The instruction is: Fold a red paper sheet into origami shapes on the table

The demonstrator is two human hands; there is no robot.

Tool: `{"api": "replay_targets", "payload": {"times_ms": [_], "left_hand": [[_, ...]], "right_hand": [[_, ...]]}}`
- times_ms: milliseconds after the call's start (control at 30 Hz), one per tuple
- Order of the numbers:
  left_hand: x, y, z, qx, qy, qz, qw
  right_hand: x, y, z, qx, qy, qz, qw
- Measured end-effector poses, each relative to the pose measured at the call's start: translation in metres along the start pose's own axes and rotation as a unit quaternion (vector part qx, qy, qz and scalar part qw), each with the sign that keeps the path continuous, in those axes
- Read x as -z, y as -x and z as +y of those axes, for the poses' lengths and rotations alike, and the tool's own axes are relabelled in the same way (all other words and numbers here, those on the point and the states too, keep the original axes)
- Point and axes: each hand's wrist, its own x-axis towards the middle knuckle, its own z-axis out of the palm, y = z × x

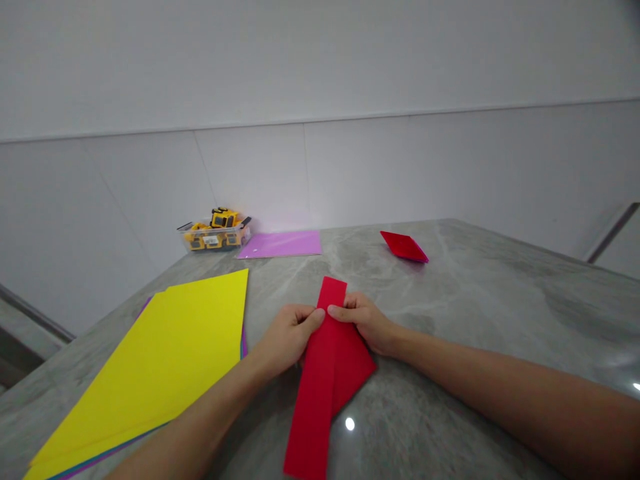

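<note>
A folded sheet of red paper is held up over the table in front of me. One long straight strip runs down its left side, and a pointed flap juts out to the right. My left hand pinches the strip's left edge near the top, thumb on the front. My right hand grips the opposite edge at the same height, its thumb also on the front and close to the left thumb. The fingers behind the paper are mostly hidden.
To the left lies a stack of coloured paper, yellow on top. At the back stand a clear plastic box of yellow toy vehicles and a flat purple sheet. A folded red piece rests at back right on the grey marbled table.
</note>
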Motion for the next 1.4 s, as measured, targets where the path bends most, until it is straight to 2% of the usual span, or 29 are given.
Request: {"api": "replay_targets", "payload": {"times_ms": [67,167,300,433,600,667,700,733,767,800,833,867,900,933,1000,1233,1400], "left_hand": [[-0.004,0.001,0.000,0.003,-0.010,-0.004,1.000],[-0.010,0.001,-0.001,0.012,0.024,0.004,1.000],[-0.023,0.002,-0.003,0.058,0.092,-0.002,0.994],[-0.030,0.004,-0.005,0.091,0.111,-0.027,0.989],[-0.027,0.002,-0.002,0.069,0.106,-0.039,0.991],[-0.023,0.002,0.000,0.067,0.105,-0.061,0.990],[-0.022,0.003,0.000,0.069,0.105,-0.075,0.989],[-0.020,0.003,0.001,0.072,0.103,-0.092,0.988],[-0.018,0.005,0.001,0.072,0.098,-0.112,0.986],[-0.016,0.006,0.000,0.070,0.093,-0.134,0.984],[-0.015,0.007,0.000,0.064,0.088,-0.157,0.982],[-0.015,0.009,-0.001,0.056,0.082,-0.177,0.979],[-0.015,0.010,-0.001,0.047,0.078,-0.192,0.977],[-0.015,0.010,-0.001,0.039,0.078,-0.197,0.976],[-0.016,0.011,-0.001,0.036,0.089,-0.193,0.977],[-0.017,0.006,0.004,0.096,0.097,-0.167,0.976],[-0.019,0.004,0.006,0.121,0.103,-0.158,0.975]], "right_hand": [[-0.002,0.000,-0.002,-0.014,-0.004,0.011,1.000],[-0.005,0.000,-0.005,-0.016,-0.020,0.061,0.998],[-0.006,0.001,-0.004,0.003,-0.026,0.116,0.993],[-0.002,0.001,-0.004,0.023,-0.003,0.141,0.990],[0.014,-0.011,-0.018,0.042,0.013,0.143,0.989],[0.018,-0.012,-0.024,0.071,0.077,0.169,0.980],[0.018,-0.011,-0.027,0.115,0.145,0.200,0.962],[0.016,-0.008,-0.028,0.177,0.235,0.232,0.927],[0.013,-0.004,-0.028,0.248,0.336,0.252,0.873],[0.010,0.000,-0.028,0.323,0.434,0.254,0.801],[0.006,0.005,-0.026,0.382,0.518,0.224,0.732],[0.001,0.008,-0.024,0.418,0.580,0.172,0.678],[-0.002,0.011,-0.021,0.439,0.618,0.116,0.642],[-0.005,0.012,-0.019,0.442,0.640,0.077,0.623],[-0.007,0.010,-0.015,0.432,0.663,0.044,0.610],[0.005,-0.005,-0.013,0.424,0.719,0.092,0.543],[0.009,-0.007,-0.012,0.417,0.740,0.097,0.519]]}}
